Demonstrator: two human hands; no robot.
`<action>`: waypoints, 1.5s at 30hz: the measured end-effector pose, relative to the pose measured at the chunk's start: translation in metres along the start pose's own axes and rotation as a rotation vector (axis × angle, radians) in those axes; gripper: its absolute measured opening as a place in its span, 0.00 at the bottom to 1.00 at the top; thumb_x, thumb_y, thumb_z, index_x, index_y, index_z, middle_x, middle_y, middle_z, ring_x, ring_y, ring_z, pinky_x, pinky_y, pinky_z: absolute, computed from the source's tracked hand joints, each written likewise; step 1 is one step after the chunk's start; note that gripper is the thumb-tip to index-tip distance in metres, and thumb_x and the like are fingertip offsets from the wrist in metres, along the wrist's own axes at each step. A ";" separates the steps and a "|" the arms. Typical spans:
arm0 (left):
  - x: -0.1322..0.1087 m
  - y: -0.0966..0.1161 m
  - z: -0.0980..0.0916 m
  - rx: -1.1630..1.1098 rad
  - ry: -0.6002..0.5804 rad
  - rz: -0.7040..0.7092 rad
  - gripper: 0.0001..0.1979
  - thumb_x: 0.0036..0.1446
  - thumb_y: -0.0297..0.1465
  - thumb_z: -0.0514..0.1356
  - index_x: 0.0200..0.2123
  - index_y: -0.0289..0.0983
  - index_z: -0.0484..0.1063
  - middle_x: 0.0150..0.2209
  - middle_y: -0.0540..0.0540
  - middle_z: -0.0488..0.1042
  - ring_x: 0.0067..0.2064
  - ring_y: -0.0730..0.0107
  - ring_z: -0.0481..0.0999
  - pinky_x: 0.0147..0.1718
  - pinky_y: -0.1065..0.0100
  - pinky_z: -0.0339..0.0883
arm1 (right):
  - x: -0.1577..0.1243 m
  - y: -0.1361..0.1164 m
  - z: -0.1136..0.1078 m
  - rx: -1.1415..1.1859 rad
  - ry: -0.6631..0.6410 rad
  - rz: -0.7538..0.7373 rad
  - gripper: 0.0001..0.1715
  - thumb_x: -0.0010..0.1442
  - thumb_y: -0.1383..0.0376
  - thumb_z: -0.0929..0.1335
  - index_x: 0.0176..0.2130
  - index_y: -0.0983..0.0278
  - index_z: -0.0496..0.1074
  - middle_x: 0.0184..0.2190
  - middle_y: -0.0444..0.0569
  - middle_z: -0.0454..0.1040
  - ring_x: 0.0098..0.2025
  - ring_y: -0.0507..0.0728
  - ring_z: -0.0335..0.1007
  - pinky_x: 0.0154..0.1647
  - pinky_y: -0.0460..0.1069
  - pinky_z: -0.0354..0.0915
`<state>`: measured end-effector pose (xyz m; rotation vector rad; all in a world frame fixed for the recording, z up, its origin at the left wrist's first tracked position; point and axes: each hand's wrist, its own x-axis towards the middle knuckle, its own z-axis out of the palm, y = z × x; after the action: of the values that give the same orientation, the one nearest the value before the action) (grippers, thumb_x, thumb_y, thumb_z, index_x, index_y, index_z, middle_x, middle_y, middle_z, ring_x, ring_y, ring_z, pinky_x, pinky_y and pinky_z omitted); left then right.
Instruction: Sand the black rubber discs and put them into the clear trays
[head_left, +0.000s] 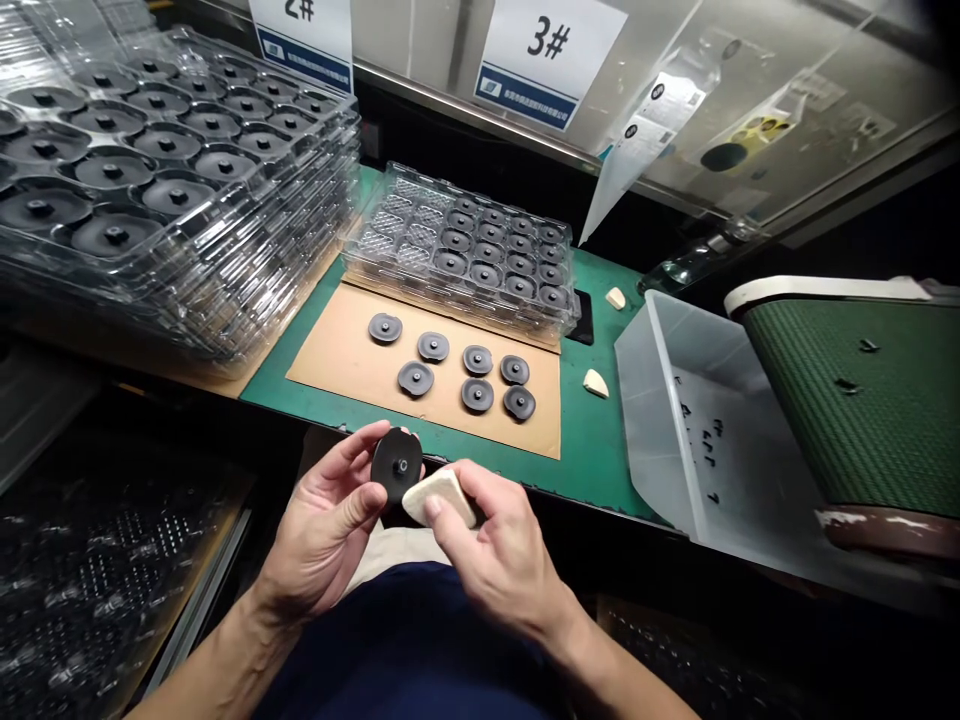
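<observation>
Between the thumb and fingers of my left hand [322, 520] is a black round disc [391, 474], tilted up with its small centre stub facing me. My right hand [502, 545] pinches a cream-coloured pad [441, 494], felt or sponge by its look, its tip close to the disc's lower right edge. Whether pad and disc touch, I cannot tell. Just beyond my hands, several similar black discs [478, 394] lie stub-up in loose rows on a brown cardboard sheet [345, 365].
Behind the cardboard stands a clear tray [375, 268], partly filled with discs. Tall stacked trays [255, 260] rise at left. Two cream pieces [596, 383] and a dark flat object [583, 318] lie on the green mat [585, 440]. A translucent bin [660, 440] and green conveyor belt [885, 390] are at right.
</observation>
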<state>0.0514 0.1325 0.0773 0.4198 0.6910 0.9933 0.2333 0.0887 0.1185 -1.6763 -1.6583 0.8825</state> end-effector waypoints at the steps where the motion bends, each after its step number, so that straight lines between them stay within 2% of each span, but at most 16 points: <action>1: 0.000 0.001 -0.001 0.013 -0.003 -0.021 0.24 0.53 0.30 0.75 0.54 0.45 0.81 0.53 0.45 0.82 0.53 0.60 0.81 0.54 0.66 0.74 | 0.000 0.000 0.000 -0.027 0.028 -0.020 0.13 0.69 0.63 0.65 0.32 0.62 0.66 0.27 0.42 0.65 0.29 0.52 0.58 0.31 0.50 0.57; 4: -0.001 0.003 -0.006 0.060 -0.049 -0.191 0.22 0.58 0.34 0.72 0.55 0.42 0.81 0.51 0.41 0.83 0.51 0.60 0.81 0.51 0.67 0.75 | 0.005 0.002 -0.005 -0.182 0.085 -0.180 0.08 0.70 0.65 0.64 0.37 0.63 0.71 0.32 0.46 0.69 0.35 0.55 0.61 0.39 0.53 0.59; 8: -0.004 -0.003 -0.012 0.069 -0.149 -0.388 0.20 0.68 0.39 0.63 0.57 0.35 0.79 0.49 0.36 0.83 0.46 0.63 0.81 0.45 0.67 0.76 | 0.013 0.005 -0.017 -0.274 -0.090 -0.443 0.12 0.70 0.69 0.64 0.50 0.61 0.73 0.40 0.49 0.74 0.39 0.57 0.64 0.42 0.55 0.60; 12: -0.007 -0.008 -0.013 -0.052 -0.171 -0.488 0.20 0.70 0.41 0.59 0.56 0.36 0.80 0.47 0.35 0.83 0.41 0.62 0.82 0.41 0.62 0.77 | 0.016 0.004 -0.019 -0.343 -0.166 -0.630 0.14 0.71 0.67 0.64 0.52 0.57 0.75 0.43 0.49 0.76 0.42 0.58 0.66 0.44 0.55 0.60; 14: -0.007 -0.008 -0.013 -0.083 -0.125 -0.408 0.19 0.67 0.39 0.63 0.56 0.38 0.79 0.50 0.37 0.82 0.46 0.61 0.82 0.46 0.62 0.77 | 0.014 0.003 -0.016 -0.381 -0.081 -0.565 0.11 0.69 0.66 0.65 0.47 0.61 0.75 0.38 0.50 0.75 0.39 0.58 0.65 0.43 0.56 0.60; 16: -0.006 -0.009 -0.013 -0.052 -0.048 -0.244 0.20 0.61 0.34 0.69 0.57 0.42 0.79 0.51 0.41 0.82 0.49 0.62 0.81 0.50 0.65 0.76 | 0.011 0.000 -0.009 -0.347 0.007 -0.365 0.07 0.67 0.66 0.65 0.36 0.63 0.72 0.30 0.48 0.71 0.33 0.56 0.61 0.37 0.54 0.58; 18: -0.004 -0.012 -0.014 0.044 -0.009 -0.068 0.24 0.54 0.28 0.74 0.55 0.45 0.80 0.52 0.43 0.81 0.52 0.61 0.80 0.51 0.68 0.75 | 0.007 -0.006 -0.002 -0.211 0.008 -0.148 0.12 0.67 0.64 0.65 0.30 0.61 0.66 0.25 0.43 0.65 0.28 0.53 0.57 0.31 0.52 0.55; 20: -0.003 -0.016 -0.014 0.162 -0.022 0.090 0.26 0.50 0.24 0.76 0.53 0.46 0.82 0.55 0.44 0.78 0.56 0.58 0.78 0.53 0.67 0.74 | 0.004 -0.013 0.005 -0.067 -0.011 -0.037 0.14 0.68 0.63 0.64 0.29 0.61 0.63 0.25 0.41 0.63 0.26 0.52 0.56 0.30 0.51 0.54; 23: -0.004 -0.015 -0.011 0.262 -0.018 0.255 0.26 0.48 0.22 0.76 0.51 0.46 0.82 0.58 0.45 0.75 0.60 0.55 0.75 0.57 0.64 0.72 | 0.003 -0.023 0.008 -0.020 0.063 -0.108 0.14 0.69 0.63 0.64 0.30 0.61 0.62 0.26 0.43 0.63 0.29 0.53 0.57 0.32 0.51 0.55; 25: -0.006 -0.009 -0.008 0.248 0.018 0.284 0.27 0.48 0.23 0.76 0.52 0.46 0.82 0.57 0.45 0.76 0.59 0.55 0.76 0.57 0.64 0.72 | 0.005 -0.025 0.006 -0.087 0.065 -0.182 0.12 0.68 0.65 0.64 0.30 0.61 0.64 0.27 0.43 0.64 0.30 0.53 0.56 0.34 0.52 0.54; 28: -0.008 0.001 -0.005 0.180 0.033 0.221 0.28 0.47 0.27 0.78 0.53 0.46 0.82 0.53 0.44 0.81 0.55 0.57 0.79 0.56 0.65 0.73 | 0.009 -0.021 -0.001 -0.244 0.077 -0.215 0.10 0.69 0.66 0.64 0.33 0.62 0.67 0.28 0.45 0.66 0.32 0.55 0.57 0.37 0.53 0.54; 31: -0.010 0.008 -0.006 0.133 -0.003 0.080 0.27 0.48 0.30 0.78 0.53 0.44 0.82 0.51 0.42 0.83 0.52 0.59 0.80 0.52 0.69 0.74 | 0.013 -0.016 -0.009 -0.376 0.090 -0.265 0.10 0.70 0.65 0.64 0.35 0.63 0.69 0.30 0.47 0.69 0.34 0.56 0.58 0.39 0.54 0.55; 37: -0.014 0.005 -0.018 0.068 -0.111 -0.171 0.24 0.55 0.33 0.74 0.56 0.40 0.81 0.49 0.40 0.84 0.48 0.66 0.81 0.48 0.76 0.73 | 0.015 -0.020 -0.018 -0.439 -0.063 -0.396 0.10 0.71 0.64 0.64 0.44 0.63 0.74 0.34 0.48 0.72 0.36 0.57 0.60 0.41 0.56 0.56; 39: -0.016 0.003 -0.021 0.047 -0.141 -0.234 0.24 0.56 0.33 0.73 0.56 0.39 0.80 0.48 0.40 0.84 0.47 0.65 0.81 0.49 0.74 0.73 | 0.015 -0.020 -0.020 -0.421 -0.106 -0.447 0.11 0.71 0.65 0.64 0.46 0.62 0.75 0.35 0.48 0.74 0.36 0.57 0.61 0.40 0.56 0.57; 42: -0.016 0.001 -0.020 0.006 -0.173 -0.267 0.24 0.59 0.32 0.71 0.59 0.41 0.78 0.56 0.40 0.80 0.50 0.59 0.81 0.50 0.64 0.76 | 0.017 -0.013 -0.021 -0.328 -0.149 -0.526 0.11 0.71 0.66 0.65 0.49 0.60 0.75 0.44 0.49 0.76 0.42 0.58 0.67 0.46 0.57 0.61; 45: -0.012 0.001 -0.011 -0.018 -0.112 -0.291 0.21 0.65 0.33 0.64 0.60 0.41 0.76 0.59 0.35 0.77 0.51 0.51 0.81 0.45 0.53 0.80 | 0.018 -0.001 -0.021 -0.079 0.020 -0.407 0.12 0.71 0.68 0.65 0.52 0.60 0.74 0.49 0.50 0.75 0.48 0.57 0.70 0.50 0.55 0.65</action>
<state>0.0386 0.1231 0.0741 0.3447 0.6206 0.6953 0.2496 0.1077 0.1310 -1.3183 -1.9471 0.6048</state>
